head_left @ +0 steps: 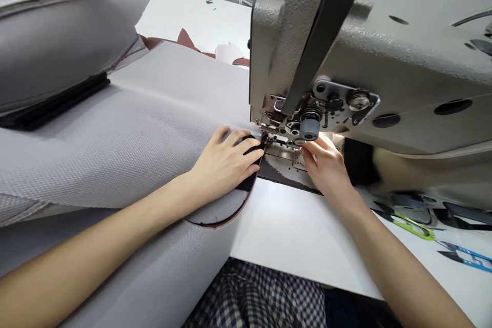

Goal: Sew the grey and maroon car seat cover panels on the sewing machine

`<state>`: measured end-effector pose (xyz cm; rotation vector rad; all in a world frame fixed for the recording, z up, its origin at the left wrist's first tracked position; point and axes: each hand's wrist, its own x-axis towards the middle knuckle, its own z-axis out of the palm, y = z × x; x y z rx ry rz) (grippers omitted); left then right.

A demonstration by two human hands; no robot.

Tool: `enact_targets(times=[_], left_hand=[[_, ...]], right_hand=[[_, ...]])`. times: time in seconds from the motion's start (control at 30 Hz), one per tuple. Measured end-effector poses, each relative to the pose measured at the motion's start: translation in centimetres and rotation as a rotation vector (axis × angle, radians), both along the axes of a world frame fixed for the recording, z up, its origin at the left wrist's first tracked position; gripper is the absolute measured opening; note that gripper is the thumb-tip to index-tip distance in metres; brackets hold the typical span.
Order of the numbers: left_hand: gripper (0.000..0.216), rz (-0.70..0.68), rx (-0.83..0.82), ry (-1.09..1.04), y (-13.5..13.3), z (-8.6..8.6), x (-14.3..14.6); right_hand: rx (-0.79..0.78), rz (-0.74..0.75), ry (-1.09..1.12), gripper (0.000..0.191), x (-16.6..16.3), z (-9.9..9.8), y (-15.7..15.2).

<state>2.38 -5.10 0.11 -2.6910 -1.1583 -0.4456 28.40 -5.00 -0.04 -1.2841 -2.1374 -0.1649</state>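
Observation:
My left hand (232, 161) lies with fingers spread on a large piece of grey textured fabric (154, 128). Its fingertips press a black strip (251, 177) at the fabric's edge, close beside the needle and presser foot (266, 138) of an industrial sewing machine (300, 56). A dark red edging (230, 219) runs round the fabric's curved corner. My right hand (326, 161) is closed in a pinch just under the grey knob (309, 125), above the metal plate at the machine's bed. What its fingertips hold is too small to tell.
Green thread snips (413, 226) and blue thread snips (471, 257) lie on the white table (295, 220) at the right. Bulky sewn grey panels (73, 36) rest at the left. Dark red scraps (186, 40) lie behind the fabric. A dark bar (328, 36) slants across the machine head.

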Motion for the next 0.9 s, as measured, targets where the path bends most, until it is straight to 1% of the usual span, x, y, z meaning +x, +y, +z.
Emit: enact_targets(times=[0.3, 0.5, 0.63, 0.73, 0.87, 0.9], left_hand=[[0.028, -0.001, 0.006, 0.01, 0.4, -0.1, 0.1], [0.028, 0.023, 0.059, 0.022, 0.5, 0.1, 0.5], [0.025, 0.04, 0.014, 0.023, 0.9, 0.2, 1.1], [0.024, 0.055, -0.012, 0.006, 1.1, 0.2, 1.3], [0.023, 0.017, 0.019, -0.023, 0.7, 0.3, 1.0], [0.024, 0.004, 0.026, -0.029, 0.4, 0.3, 0.8]], right_hand=[[-0.033, 0.025, -0.004, 0.025, 0.2, -0.1, -0.2], [-0.098, -0.02, 0.003, 0.027, 0.1, -0.2, -0.4], [-0.032, -0.029, -0.071, 0.026, 0.3, -0.4, -0.1], [0.022, -0.003, -0.087, 0.026, 0.4, -0.6, -0.2], [0.163, -0.002, -0.1, 0.025, -0.5, -0.5, -1.3], [0.165, 0.02, -0.101, 0.026, -0.9, -0.4, -1.7]])
